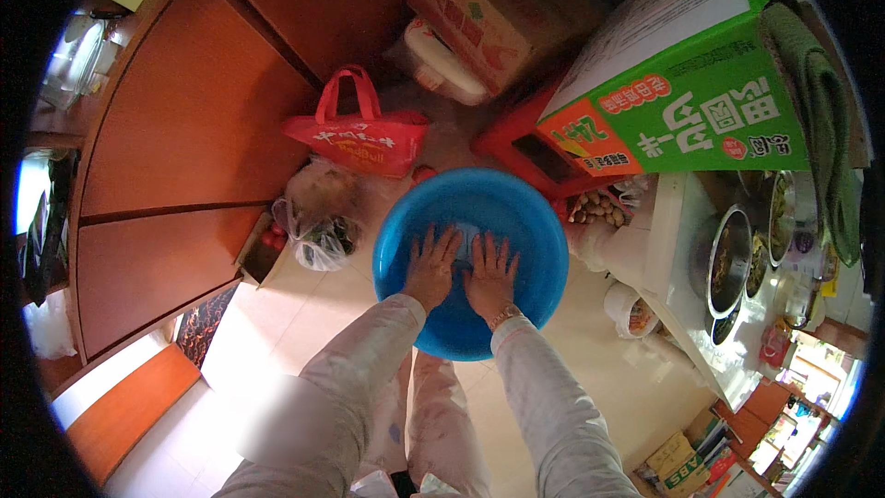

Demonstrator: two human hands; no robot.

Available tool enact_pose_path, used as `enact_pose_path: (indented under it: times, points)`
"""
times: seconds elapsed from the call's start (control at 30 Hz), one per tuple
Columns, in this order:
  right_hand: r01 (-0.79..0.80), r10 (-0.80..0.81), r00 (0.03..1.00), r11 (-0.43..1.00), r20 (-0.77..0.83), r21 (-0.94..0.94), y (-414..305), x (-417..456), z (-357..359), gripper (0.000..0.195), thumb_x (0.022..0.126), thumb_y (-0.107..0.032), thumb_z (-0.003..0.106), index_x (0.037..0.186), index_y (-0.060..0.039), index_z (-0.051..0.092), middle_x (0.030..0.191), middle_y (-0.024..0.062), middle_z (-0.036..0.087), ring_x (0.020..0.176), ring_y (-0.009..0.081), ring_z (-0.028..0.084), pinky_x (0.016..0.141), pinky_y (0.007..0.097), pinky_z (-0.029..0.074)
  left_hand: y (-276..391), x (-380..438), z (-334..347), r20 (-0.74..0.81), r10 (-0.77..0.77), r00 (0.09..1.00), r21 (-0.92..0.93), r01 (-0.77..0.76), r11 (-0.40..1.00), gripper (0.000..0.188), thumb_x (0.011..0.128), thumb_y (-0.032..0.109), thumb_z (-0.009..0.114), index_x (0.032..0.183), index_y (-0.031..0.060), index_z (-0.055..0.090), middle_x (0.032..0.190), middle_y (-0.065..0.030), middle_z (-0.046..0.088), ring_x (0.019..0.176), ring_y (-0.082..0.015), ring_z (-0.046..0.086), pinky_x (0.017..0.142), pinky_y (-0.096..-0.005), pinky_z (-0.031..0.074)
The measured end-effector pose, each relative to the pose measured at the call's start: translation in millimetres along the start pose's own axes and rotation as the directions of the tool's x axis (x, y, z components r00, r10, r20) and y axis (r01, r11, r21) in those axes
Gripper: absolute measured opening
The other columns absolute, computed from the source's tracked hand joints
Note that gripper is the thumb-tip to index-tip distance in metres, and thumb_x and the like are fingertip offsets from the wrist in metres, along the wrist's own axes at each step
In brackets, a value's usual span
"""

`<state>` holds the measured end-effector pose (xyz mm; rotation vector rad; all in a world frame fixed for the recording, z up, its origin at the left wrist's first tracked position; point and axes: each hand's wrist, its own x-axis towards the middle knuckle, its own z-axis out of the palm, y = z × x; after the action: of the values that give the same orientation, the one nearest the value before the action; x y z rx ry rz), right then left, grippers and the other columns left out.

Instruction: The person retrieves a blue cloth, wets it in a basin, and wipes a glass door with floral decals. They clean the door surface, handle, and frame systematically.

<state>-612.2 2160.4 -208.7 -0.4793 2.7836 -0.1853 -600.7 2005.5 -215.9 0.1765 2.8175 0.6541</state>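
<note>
A large round blue plastic basin [546, 256] is below me, over the tiled floor and in front of my legs. Both hands are over its inside, palms down, with the fingers spread and pointing away from me. My left hand [433, 268] is on the left of the basin's middle, and my right hand [492, 275] is just to the right of it, the two apart. Neither hand holds anything. A pale patch shows inside the basin between the fingertips. Whether the palms touch the basin's bottom, or whether there is water in it, I cannot tell.
Beyond the basin lie a red tote bag [359, 138] and a red crate [511, 131]. Plastic bags [321, 221] sit at the left, near wooden cabinet doors [187, 117]. On the right, a green carton [698, 104] rises beside a white counter [674, 249] bearing metal bowls [729, 263].
</note>
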Motion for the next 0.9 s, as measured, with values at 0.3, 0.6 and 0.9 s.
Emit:
enact_pose_path:
  times: [0.3,0.6,0.9]
  points:
    - [-0.239,0.266,0.964,0.879,-0.008,0.411,-1,20,11,0.064,0.091,-0.014,0.058,0.149,-0.0043,0.033,0.152,0.0206,0.035,0.139,0.0435,0.034,0.115,0.0501,0.029,-3,23,23,0.029,-0.178,0.984,-0.372,0.176,0.912,0.062,0.092,0.024,0.061,0.148,0.0074,0.039,0.149,-0.0195,0.042,0.131,-0.0399,0.046,0.108,-0.0547,0.037]
    - [-0.388,0.080,0.901,-0.292,0.426,0.874,-10,-21,-89,0.035,0.089,-0.007,0.049,0.122,-0.0023,0.060,0.120,0.0174,0.052,0.111,0.0297,0.054,0.093,0.0410,0.047,26,15,-33,0.561,-0.284,0.777,-0.768,0.360,-0.530,0.044,0.101,0.035,0.056,0.138,0.0126,0.046,0.116,-0.0100,0.061,0.096,-0.0238,0.062,0.078,-0.0399,0.054]
    - [0.019,0.177,0.956,0.756,-0.232,0.654,-42,-21,-65,0.038,0.099,-0.028,0.052,0.119,0.0033,0.044,0.111,0.0278,0.052,0.098,0.0477,0.054,0.081,0.0526,0.049,63,8,-50,0.714,-0.409,0.569,-0.664,0.363,-0.653,0.043,0.101,0.051,0.050,0.116,0.0114,0.057,0.095,-0.0041,0.062,0.080,-0.0170,0.061,0.067,-0.0331,0.053]
